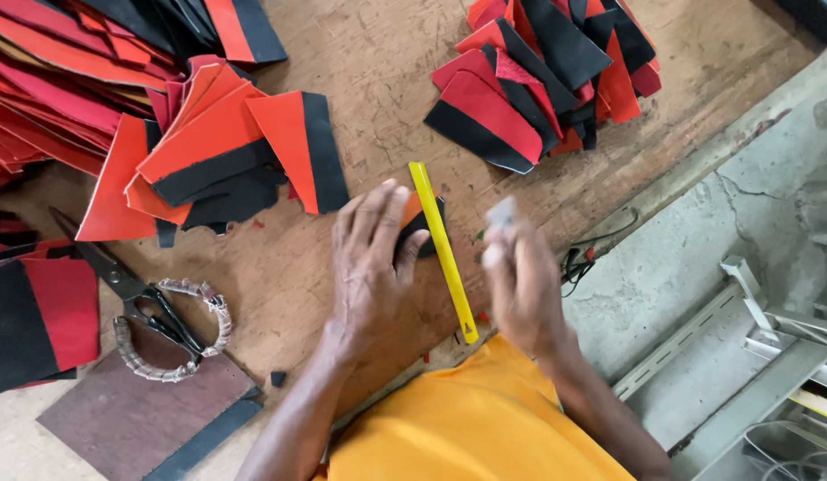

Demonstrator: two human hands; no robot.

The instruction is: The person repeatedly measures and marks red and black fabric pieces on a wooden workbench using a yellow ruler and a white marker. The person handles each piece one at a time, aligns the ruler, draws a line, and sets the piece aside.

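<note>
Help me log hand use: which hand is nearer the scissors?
Left. The left hand presses a red-and-black piece by the yellow ruler, just right of the scissors. The right hand is beyond the ruler, farther away.

Ruler [443,249] lies between both hands; scissors [142,298] left; cut piles [538,80] behind

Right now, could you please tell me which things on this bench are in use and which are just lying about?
In use:
left hand pressing a red-and-black piece
yellow ruler lying against that piece
right hand holding a small pale object, too blurred to identify

Lying about:
scissors
left pile of red-and-black pieces
right pile
brown board
</note>
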